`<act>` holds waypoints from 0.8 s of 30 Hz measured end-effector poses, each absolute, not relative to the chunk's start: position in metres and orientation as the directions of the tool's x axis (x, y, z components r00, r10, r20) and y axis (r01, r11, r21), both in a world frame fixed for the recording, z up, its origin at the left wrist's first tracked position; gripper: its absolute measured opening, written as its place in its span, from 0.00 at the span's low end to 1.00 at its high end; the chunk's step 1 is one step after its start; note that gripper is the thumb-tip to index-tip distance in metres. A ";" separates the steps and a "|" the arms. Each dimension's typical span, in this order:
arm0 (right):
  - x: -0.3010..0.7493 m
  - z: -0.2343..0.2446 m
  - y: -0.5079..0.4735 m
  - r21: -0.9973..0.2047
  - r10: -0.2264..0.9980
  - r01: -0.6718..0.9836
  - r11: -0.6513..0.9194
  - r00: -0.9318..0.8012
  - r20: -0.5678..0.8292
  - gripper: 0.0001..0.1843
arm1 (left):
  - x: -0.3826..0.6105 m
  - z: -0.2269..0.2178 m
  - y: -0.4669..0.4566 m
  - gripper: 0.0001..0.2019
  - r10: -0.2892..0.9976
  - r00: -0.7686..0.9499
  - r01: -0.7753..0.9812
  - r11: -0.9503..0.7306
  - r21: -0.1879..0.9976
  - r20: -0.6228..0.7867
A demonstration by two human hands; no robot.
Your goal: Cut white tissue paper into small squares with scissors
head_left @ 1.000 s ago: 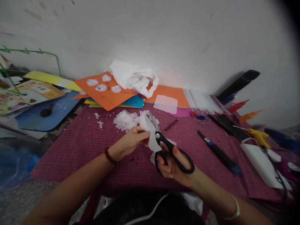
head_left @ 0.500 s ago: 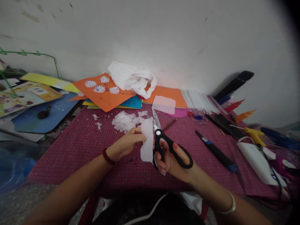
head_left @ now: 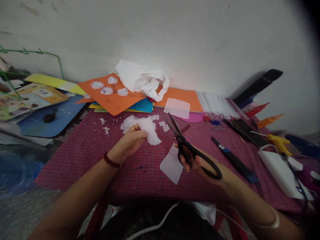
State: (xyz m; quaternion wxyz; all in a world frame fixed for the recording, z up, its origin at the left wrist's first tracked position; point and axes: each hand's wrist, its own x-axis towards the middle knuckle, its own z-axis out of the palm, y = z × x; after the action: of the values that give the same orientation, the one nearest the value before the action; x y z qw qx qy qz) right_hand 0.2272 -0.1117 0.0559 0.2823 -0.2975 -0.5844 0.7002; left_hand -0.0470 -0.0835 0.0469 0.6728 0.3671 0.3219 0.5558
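My left hand (head_left: 128,143) is closed on a piece of white tissue paper (head_left: 149,130), held just above the red checked cloth (head_left: 100,156). My right hand (head_left: 200,164) grips black scissors (head_left: 191,150), blades parted and pointing up-left. A second white paper piece (head_left: 171,164) hangs at my right fingers, below the scissors. Behind my left hand lies a heap of small white paper scraps (head_left: 130,120).
Orange card with white paper flowers (head_left: 110,95), a crumpled white plastic bag (head_left: 142,80), coloured sheets and a white square (head_left: 177,107) line the wall. Right side: a black-and-blue pen (head_left: 233,161), a white pouch (head_left: 282,171), glue bottles (head_left: 268,120), a yellow glue gun (head_left: 277,143). Books lie left.
The paper has come apart in two: my left hand carried one piece up-left, the other stays by my right hand. The scissors swung right and lower, blades now open.
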 end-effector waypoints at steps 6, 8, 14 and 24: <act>0.244 0.071 -0.096 -0.973 0.636 0.232 0.005 -0.751 -0.176 0.28 | -0.056 0.055 -0.081 0.11 0.972 0.233 -0.436 0.124 0.891 -0.021; 0.244 0.075 -0.092 -0.967 0.599 0.254 0.009 -0.776 -0.198 0.26 | -0.058 0.057 -0.082 0.15 0.961 0.274 -0.401 0.146 0.905 -0.034; 0.234 0.076 -0.089 -0.974 0.512 0.224 -0.026 -0.834 -0.205 0.24 | -0.063 0.054 -0.079 0.24 0.968 0.240 -0.381 0.168 0.909 -0.078; 0.215 0.070 -0.077 -0.983 0.626 0.172 -0.065 -0.760 -0.174 0.26 | -0.068 0.048 -0.075 0.29 0.951 0.285 -0.330 0.213 0.920 -0.118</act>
State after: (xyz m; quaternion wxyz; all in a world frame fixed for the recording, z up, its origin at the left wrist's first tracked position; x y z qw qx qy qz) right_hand 0.2148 -0.0771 0.0704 0.1709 -0.3013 -0.6619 0.6648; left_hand -0.0683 -0.0747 0.0482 0.6843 0.4175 0.3719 0.4680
